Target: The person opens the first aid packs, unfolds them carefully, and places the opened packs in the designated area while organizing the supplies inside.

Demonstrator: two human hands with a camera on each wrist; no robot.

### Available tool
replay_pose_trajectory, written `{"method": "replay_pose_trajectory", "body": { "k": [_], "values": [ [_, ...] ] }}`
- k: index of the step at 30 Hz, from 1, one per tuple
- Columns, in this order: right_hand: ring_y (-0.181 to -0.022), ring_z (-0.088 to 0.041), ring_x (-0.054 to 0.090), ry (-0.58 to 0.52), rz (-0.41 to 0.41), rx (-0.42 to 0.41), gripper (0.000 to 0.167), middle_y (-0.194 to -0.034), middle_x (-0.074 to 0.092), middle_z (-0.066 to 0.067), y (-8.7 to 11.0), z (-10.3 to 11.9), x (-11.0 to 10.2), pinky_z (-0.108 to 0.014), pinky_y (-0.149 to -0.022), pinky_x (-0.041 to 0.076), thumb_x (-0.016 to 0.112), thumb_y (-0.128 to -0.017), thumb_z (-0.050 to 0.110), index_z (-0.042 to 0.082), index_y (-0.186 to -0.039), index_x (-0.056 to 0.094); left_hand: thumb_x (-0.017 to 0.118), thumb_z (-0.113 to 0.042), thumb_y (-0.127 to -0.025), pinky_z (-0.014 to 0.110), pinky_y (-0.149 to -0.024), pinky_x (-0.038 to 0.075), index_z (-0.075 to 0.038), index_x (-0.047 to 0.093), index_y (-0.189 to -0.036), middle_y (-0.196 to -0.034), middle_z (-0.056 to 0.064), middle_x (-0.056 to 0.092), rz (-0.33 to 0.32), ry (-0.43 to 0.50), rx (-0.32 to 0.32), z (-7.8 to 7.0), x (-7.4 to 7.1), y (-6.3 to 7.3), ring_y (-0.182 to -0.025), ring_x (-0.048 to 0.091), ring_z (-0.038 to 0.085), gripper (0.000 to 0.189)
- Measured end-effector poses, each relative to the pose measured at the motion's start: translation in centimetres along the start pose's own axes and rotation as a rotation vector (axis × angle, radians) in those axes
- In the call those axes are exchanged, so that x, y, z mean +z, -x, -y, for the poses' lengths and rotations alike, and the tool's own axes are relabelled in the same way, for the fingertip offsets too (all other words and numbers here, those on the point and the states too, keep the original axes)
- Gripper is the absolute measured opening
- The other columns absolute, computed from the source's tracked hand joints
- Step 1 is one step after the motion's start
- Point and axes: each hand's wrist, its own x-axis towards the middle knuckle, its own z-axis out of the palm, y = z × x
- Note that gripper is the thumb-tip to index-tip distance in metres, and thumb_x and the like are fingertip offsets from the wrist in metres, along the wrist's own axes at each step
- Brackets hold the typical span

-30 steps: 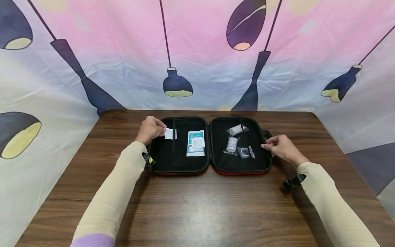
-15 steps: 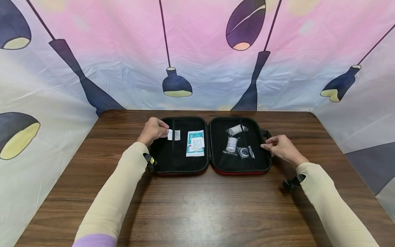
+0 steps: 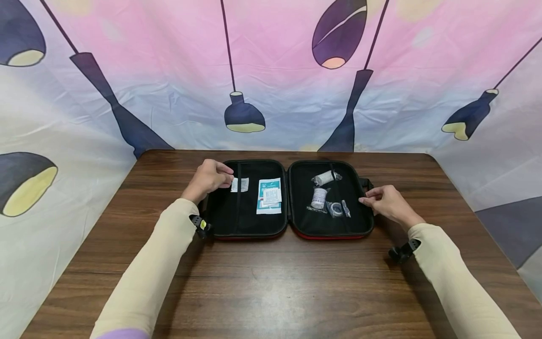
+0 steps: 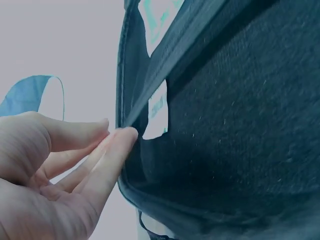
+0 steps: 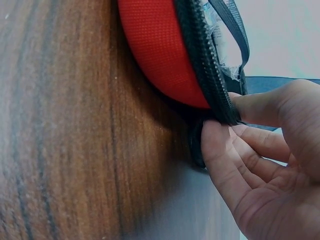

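Observation:
An open zippered case [image 3: 250, 226], black inside and red outside, lies flat on the table. A small white packet [image 3: 241, 185] sits under the elastic strap in its left half. My left hand [image 3: 207, 180] is at that half's left rim, its fingertips just beside the packet [image 4: 159, 115]; in the left wrist view a small gap shows between them, and the fingers are mostly straight. My right hand [image 3: 387, 203] pinches the right half's zippered edge [image 5: 212, 75] between thumb and fingers. Teal-and-white packets [image 3: 268, 197] lie near the case's fold.
In the right half are a wrapped white roll [image 3: 326, 177] under a strap, a second roll [image 3: 318, 198], a bagged ring-shaped item [image 3: 335, 209] and a small slim wrapped piece [image 3: 346, 208]. The wooden table [image 3: 271, 287] ends at a patterned cloth backdrop [image 3: 279, 70].
The small white packet has slid right, further under the strap. My left hand followed it rightward and now is free of it. The right hand stays on the case edge.

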Motion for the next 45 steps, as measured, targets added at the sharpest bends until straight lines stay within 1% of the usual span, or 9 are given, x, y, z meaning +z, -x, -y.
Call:
{"method": "replay_pose_trajectory", "body": {
  "k": [5,7,12,15,21,26,33,38,45],
  "values": [
    [-0.069,-0.02,0.065,-0.001,-0.006,-0.008,0.046,-0.091,0.07,-0.014,0.0,0.0,0.0,-0.033,-0.067,0.055,0.067,-0.099,0.026,-0.013,-0.123,0.063,0.062,0.0,-0.099,0.042,-0.092,0.058,0.005,0.068,-0.12,-0.12,0.023,0.066,0.05,-0.018,0.046,-0.1,0.7,1.1,-0.104,0.07,0.034,0.022],
    [-0.069,-0.02,0.065,0.0,-0.011,-0.012,0.046,-0.091,0.07,-0.014,0.0,-0.1,0.0,-0.033,-0.066,0.055,0.067,-0.099,0.026,-0.013,-0.122,0.063,0.063,0.0,-0.099,0.043,-0.091,0.058,0.005,0.069,-0.12,-0.119,0.024,0.066,0.066,-0.006,0.057,-0.2,1.0,1.4,-0.103,0.071,0.034,0.023],
    [-0.068,-0.02,0.064,0.001,-0.02,-0.017,0.046,-0.091,0.069,-0.015,0.1,-0.1,0.0,-0.032,-0.065,0.055,0.068,-0.099,0.027,-0.014,-0.12,0.064,0.067,0.001,-0.096,0.04,-0.089,0.059,0.007,0.069,-0.121,-0.122,0.023,0.066,0.113,0.038,0.08,-0.5,2.3,1.6,-0.103,0.071,0.033,0.026],
    [-0.069,-0.02,0.064,0.001,-0.019,-0.022,0.046,-0.091,0.069,-0.014,0.1,-0.1,0.0,-0.032,-0.065,0.055,0.067,-0.1,0.027,-0.014,-0.121,0.064,0.068,-0.001,-0.096,0.038,-0.087,0.06,0.005,0.069,-0.121,-0.122,0.021,0.068,0.137,0.033,0.083,-0.8,3.0,1.5,-0.102,0.071,0.031,0.026],
    [-0.069,-0.02,0.064,0.004,-0.021,-0.026,0.047,-0.091,0.07,-0.014,0.1,-0.1,0.0,-0.033,-0.066,0.055,0.067,-0.1,0.028,-0.014,-0.12,0.064,0.071,-0.008,-0.095,0.038,-0.084,0.06,0.0,0.072,-0.114,-0.109,0.016,0.072,0.16,-0.079,0.079,-1.6,4.5,0.8,-0.094,0.072,0.027,0.02],
    [-0.068,-0.02,0.064,0.002,-0.022,-0.025,0.047,-0.091,0.07,-0.014,0.1,-0.1,0.0,-0.033,-0.066,0.055,0.068,-0.099,0.028,-0.014,-0.121,0.064,0.071,-0.008,-0.095,0.037,-0.082,0.06,0.001,0.073,-0.112,-0.109,0.015,0.072,0.174,-0.173,0.09,-2.4,5.5,0.3,-0.092,0.071,0.025,0.019],
    [-0.07,-0.02,0.065,-0.012,-0.015,-0.029,0.047,-0.097,0.07,-0.018,0.1,0.0,0.0,-0.033,-0.065,0.056,0.067,-0.1,0.026,-0.014,-0.122,0.063,0.078,-0.01,-0.09,0.038,-0.078,0.058,-0.001,0.074,-0.108,-0.102,0.012,0.073,0.184,-0.265,0.125,-3.0,6.5,-0.1,-0.086,0.069,0.023,0.021],
    [-0.07,-0.02,0.065,-0.021,-0.011,-0.025,0.048,-0.096,0.07,-0.018,0.1,0.0,0.0,-0.033,-0.065,0.056,0.068,-0.1,0.028,-0.015,-0.122,0.063,0.084,-0.014,-0.085,0.035,-0.076,0.055,-0.002,0.074,-0.104,-0.095,0.007,0.073,0.174,-0.333,0.111,-3.5,7.2,-0.3,-0.082,0.066,0.021,0.024],
    [-0.07,-0.02,0.065,-0.015,-0.011,-0.016,0.046,-0.095,0.07,-0.016,0.1,-0.1,0.1,-0.032,-0.066,0.056,0.067,-0.1,0.026,-0.014,-0.123,0.063,0.084,-0.015,-0.085,0.032,-0.072,0.05,-0.002,0.074,-0.101,-0.095,0.008,0.069,0.188,-0.376,0.123,-3.9,7.8,-0.2,-0.083,0.06,0.023,0.022]
  ]
}}
